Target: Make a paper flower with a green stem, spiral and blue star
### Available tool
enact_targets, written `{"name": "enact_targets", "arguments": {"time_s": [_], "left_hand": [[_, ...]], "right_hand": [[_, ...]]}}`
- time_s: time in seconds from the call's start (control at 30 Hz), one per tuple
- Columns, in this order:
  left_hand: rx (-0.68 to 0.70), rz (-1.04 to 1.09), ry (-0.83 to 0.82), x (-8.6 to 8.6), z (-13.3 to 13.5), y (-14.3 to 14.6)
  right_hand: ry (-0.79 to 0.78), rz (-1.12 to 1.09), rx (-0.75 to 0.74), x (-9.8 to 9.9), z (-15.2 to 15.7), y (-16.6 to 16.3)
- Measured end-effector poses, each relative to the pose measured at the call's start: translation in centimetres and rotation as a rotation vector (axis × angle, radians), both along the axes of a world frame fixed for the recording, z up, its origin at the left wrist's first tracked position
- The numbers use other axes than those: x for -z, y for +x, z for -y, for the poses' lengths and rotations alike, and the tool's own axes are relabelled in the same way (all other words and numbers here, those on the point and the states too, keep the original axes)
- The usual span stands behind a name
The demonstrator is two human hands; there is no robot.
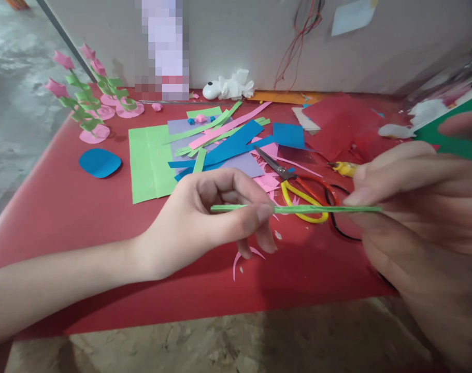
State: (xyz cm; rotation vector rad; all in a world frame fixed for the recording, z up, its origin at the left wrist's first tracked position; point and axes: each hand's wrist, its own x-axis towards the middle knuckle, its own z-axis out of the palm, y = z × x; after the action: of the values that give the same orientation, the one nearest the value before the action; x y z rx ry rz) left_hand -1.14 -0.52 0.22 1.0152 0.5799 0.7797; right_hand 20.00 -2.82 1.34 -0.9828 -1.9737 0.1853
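I pinch one thin green stick [309,210] level above the red table [197,295], left hand [191,223] thumb to fingertips; my right hand [418,223], blurred and cut off, nips its other end. Four pink flowers [57,87] stand by the far left corner; the stick partly hides one pair of scissors [283,170].

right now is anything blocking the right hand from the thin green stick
Nothing visible. The right hand has the thin green stick by its right end, and the left hand pinches it left of its middle. The scissors lie on the red table behind it, not between.
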Motion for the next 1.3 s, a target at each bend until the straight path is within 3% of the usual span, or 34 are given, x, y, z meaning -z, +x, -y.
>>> {"name": "enact_targets", "arguments": {"time_s": [0.13,0.33,0.53,0.73,0.87,0.97,1.1,1.3], "left_hand": [[-0.045,-0.043,0.053,-0.1,0.0,0.0],[-0.134,-0.063,0.314,0.0,-0.1,0.1],[-0.194,-0.111,0.461,-0.1,-0.4,0.1],[-0.209,-0.076,0.494,0.1,-0.5,0.1],[-0.219,-0.013,0.488,0.5,-0.3,0.1],[-0.202,-0.058,0.59,0.8,-0.2,0.3],[-0.239,-0.1,0.804,0.8,-0.1,0.5],[-0.252,-0.118,0.897,0.7,0.0,0.3]], "right_hand": [[-0.095,-0.057,-0.028,-0.3,0.1,-0.1],[-0.115,-0.022,-0.112,-0.4,0.3,0.6],[-0.002,0.058,-0.061,-0.5,0.5,0.6],[-0.123,-0.063,0.065,-1.0,1.3,-0.9],[-0.076,-0.232,-0.121,0.2,0.8,-1.1],[-0.078,-0.351,-0.278,1.5,0.4,-1.4],[-0.129,-0.386,-0.27,2.1,0.6,-2.6],[-0.076,-0.269,-0.277,1.6,0.6,-3.0]]}}
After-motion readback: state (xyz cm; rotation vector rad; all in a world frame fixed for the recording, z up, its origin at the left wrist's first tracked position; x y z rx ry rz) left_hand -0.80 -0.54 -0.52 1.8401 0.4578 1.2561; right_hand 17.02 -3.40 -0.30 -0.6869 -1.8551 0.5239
